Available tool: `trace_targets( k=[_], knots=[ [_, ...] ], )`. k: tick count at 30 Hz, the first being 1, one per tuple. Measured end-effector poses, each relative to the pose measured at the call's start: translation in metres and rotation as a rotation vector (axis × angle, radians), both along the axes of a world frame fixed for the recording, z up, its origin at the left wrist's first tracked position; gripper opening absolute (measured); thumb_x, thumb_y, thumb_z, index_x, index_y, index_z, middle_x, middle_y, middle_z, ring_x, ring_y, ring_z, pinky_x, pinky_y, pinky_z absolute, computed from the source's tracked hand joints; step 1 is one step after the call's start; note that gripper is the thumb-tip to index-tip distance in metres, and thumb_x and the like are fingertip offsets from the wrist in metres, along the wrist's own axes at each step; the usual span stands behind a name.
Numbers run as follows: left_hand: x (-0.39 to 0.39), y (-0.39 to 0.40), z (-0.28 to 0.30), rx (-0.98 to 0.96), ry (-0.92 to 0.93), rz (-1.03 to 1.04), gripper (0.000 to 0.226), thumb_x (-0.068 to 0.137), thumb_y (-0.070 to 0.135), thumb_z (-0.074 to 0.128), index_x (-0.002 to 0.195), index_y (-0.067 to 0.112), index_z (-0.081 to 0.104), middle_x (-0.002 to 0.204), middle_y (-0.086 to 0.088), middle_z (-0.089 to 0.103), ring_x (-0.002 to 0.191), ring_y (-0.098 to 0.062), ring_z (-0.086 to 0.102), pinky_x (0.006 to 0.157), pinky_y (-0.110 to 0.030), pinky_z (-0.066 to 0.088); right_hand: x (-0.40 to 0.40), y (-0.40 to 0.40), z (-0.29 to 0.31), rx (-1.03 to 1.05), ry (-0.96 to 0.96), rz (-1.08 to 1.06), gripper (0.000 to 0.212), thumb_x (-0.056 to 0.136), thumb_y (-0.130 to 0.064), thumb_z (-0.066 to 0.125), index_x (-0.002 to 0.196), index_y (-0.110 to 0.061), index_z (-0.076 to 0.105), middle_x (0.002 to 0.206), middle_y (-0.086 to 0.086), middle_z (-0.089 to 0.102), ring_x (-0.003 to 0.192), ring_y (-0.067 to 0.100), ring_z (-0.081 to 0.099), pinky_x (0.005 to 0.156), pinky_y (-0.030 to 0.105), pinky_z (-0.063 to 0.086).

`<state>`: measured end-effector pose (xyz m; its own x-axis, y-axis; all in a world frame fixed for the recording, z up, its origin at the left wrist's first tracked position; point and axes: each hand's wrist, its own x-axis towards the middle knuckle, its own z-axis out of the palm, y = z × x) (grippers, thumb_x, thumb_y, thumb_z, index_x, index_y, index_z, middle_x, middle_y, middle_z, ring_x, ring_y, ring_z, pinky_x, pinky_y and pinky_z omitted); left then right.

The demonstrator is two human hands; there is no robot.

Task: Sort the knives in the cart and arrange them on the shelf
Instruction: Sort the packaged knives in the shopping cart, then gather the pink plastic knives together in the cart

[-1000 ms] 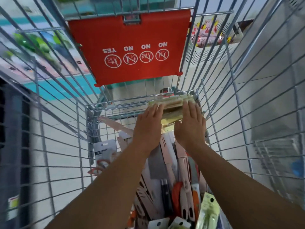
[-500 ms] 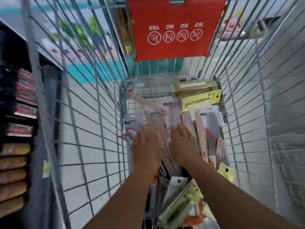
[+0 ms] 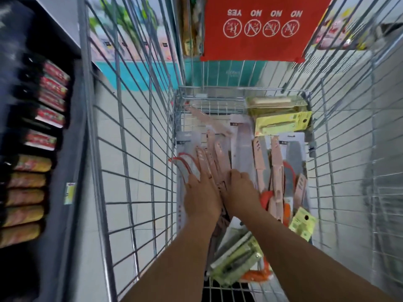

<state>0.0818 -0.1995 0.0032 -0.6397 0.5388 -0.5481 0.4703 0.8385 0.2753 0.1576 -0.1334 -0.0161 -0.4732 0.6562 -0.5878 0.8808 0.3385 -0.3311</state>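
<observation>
Both hands are laid on pink knives [image 3: 218,155] mid-cart [image 3: 135,171]: left hand [image 3: 201,192] flat, right hand [image 3: 241,190] curled, grip unclear, seemingly for gathering

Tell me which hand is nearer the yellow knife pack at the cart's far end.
Right. The right hand lies below the yellow knife pack, slightly left; the left hand sits farther left.

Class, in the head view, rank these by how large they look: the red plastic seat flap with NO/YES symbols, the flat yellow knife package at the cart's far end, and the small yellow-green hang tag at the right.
1. Red plastic seat flap, though it is nearer the camera.
2. Flat yellow knife package.
3. Small yellow-green hang tag.
</observation>
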Motion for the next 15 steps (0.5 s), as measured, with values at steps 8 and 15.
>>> trace_targets(
  k=[8,15],
  knots=[
    [0.000,-0.009,0.000,0.252,0.046,0.169,0.077,0.099,0.017,0.041,0.151,0.018,-0.016,0.155,0.001,-0.029,0.129,-0.025,0.039,0.101,-0.033,0.041,-0.015,-0.001,0.003,-0.073,0.026,0.004,0.029,0.092,-0.035,0.056,0.107,-0.011,0.051,0.102,0.007,0.059,0.091,0.026,0.059,0.071,0.030,0.040],
    [0.004,-0.014,-0.006,0.023,-0.040,0.221,0.031,0.096,0.016,0.039,0.121,0.011,0.056,0.130,-0.012,0.048,0.115,-0.025,0.051,0.096,-0.039,0.045,-0.024,-0.004,-0.001,-0.135,0.041,-0.048,0.027,0.094,-0.040,0.053,0.090,-0.015,0.047,0.082,0.000,0.050,0.076,0.019,0.046,0.068,0.027,0.035]
  ],
)
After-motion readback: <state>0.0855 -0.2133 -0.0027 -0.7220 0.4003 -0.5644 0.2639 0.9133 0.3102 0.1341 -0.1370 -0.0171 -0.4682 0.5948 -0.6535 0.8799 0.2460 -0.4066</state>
